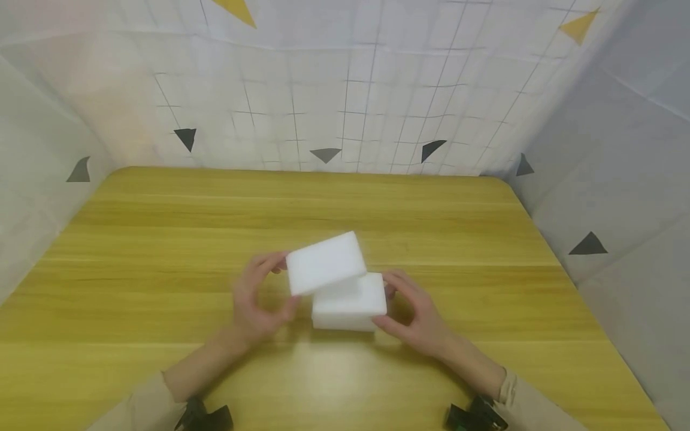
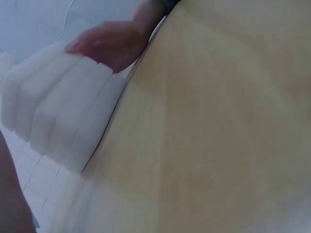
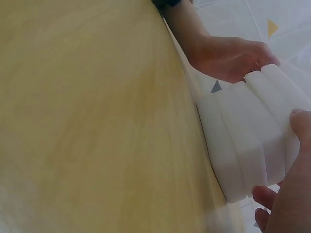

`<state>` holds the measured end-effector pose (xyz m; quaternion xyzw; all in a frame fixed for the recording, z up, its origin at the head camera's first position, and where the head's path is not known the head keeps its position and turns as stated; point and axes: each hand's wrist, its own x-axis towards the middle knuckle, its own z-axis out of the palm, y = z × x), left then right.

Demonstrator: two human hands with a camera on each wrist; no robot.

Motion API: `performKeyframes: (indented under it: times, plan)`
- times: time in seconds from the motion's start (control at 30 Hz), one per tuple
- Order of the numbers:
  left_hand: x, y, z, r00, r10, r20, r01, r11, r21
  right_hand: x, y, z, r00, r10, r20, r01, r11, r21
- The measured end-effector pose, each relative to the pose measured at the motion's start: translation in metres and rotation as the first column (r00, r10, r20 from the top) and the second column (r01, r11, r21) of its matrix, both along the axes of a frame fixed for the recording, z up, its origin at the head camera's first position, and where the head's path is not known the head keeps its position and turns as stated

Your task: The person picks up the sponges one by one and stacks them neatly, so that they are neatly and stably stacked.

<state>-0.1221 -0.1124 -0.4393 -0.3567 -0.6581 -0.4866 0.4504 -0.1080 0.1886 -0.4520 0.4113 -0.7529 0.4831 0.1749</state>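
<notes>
Several white sponge blocks (image 1: 350,299) with rounded edges are piled flat on the wooden table. The upper block (image 1: 326,263) sits turned at an angle, its left end jutting past the pile. My left hand (image 1: 256,308) holds that end, thumb at the near corner and fingers at the far side. My right hand (image 1: 423,320) grips the pile's right end between thumb and fingers. Seen from the right wrist, the layered blocks (image 3: 238,141) fan slightly, with the left hand (image 3: 226,56) at their far end. The left wrist view shows the layers (image 2: 63,107) too.
The wooden table (image 1: 162,239) spreads around the pile. A white cloth (image 1: 323,90) with grid lines and dark and yellow triangles hangs behind it, with pale cloth at both sides. Dark wrist devices (image 1: 477,413) show at the lower edge.
</notes>
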Motion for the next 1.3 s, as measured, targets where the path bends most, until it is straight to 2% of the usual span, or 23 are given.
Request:
performKeyframes:
  times: [0.13,0.37,0.7,1.3]
  plan:
    - [0.005,0.007,0.000,0.999,-0.043,0.000,0.043,0.999,-0.001,0.000,0.000,0.001,1.000,0.000,0.000,0.000,1.000,-0.002]
    - [0.011,0.013,0.000,0.997,-0.079,0.007,0.079,0.997,-0.027,0.000,-0.001,0.001,1.000,0.006,-0.012,-0.006,1.000,-0.011]
    - [0.011,0.018,0.000,0.989,-0.148,-0.015,0.147,0.986,-0.078,0.000,-0.002,0.003,1.000,0.011,-0.012,-0.011,1.000,-0.011]
    - [0.010,0.019,-0.001,0.987,-0.160,-0.031,0.157,0.984,-0.089,0.000,-0.002,0.003,1.000,0.019,-0.014,-0.020,1.000,-0.018]
